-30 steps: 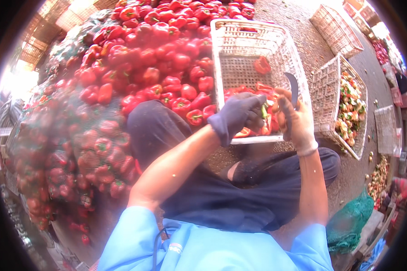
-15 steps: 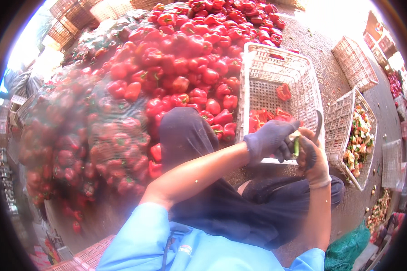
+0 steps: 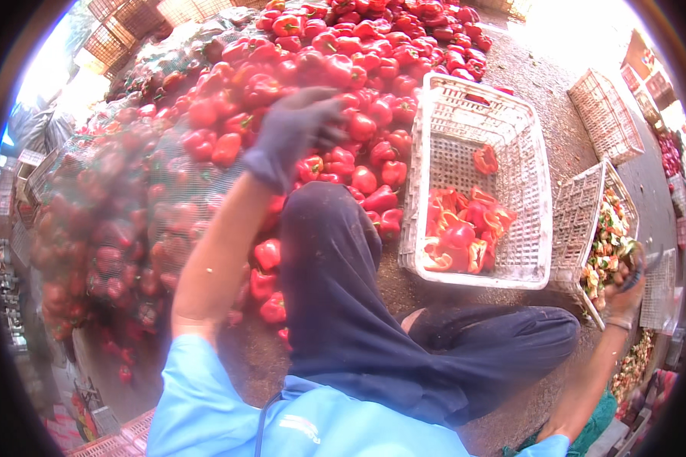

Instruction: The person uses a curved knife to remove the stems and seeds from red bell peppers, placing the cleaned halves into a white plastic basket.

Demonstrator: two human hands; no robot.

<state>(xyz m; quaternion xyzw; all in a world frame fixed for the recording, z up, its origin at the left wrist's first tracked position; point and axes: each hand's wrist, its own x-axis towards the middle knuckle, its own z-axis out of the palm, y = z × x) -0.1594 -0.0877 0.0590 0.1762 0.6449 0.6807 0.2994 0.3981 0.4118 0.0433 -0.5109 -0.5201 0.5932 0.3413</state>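
Note:
My left hand [image 3: 301, 129], in a dark glove, reaches over the heap of red bell peppers [image 3: 362, 126]. Its fingers are apart and it holds nothing. Far to the right, my right hand [image 3: 625, 295] is at the near end of a tilted crate [image 3: 572, 221] of pepper cores [image 3: 604, 236]. A dark, curved knife [image 3: 636, 268] shows along its fingers, which are partly blurred. Between my hands stands a whitish plastic crate [image 3: 545, 228] with cut red pepper pieces [image 3: 480, 221] in its near part.
Mesh sacks of red peppers [image 3: 114, 244] lie to my left. Another crate [image 3: 606, 114] stands at the far right, and several more [image 3: 122, 27] are stacked at the far left. My bent knee [image 3: 320, 213] is between the heap and the whitish crate.
My hands have moved apart from over the crate's near edge. The left let go of the green-stemmed pepper core and went left to the heap; the right swung right to the crate of cores.

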